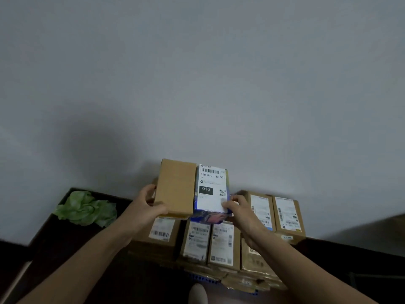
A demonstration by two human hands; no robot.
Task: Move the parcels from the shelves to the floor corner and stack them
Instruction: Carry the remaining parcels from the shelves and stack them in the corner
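Fingers [150, 190] of the left hand [145, 205] curl round the left edge of the brown box [176, 187]; the right hand [241, 213] pinches the near corner of the labelled box [211, 183], above the stack [223, 244].

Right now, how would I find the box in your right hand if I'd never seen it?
Find the pile of parcels against the grey wall. At its top, beside a plain brown box, the right hand holds the labelled box. Only it has a big white label reading 010 and blue patterned sides.
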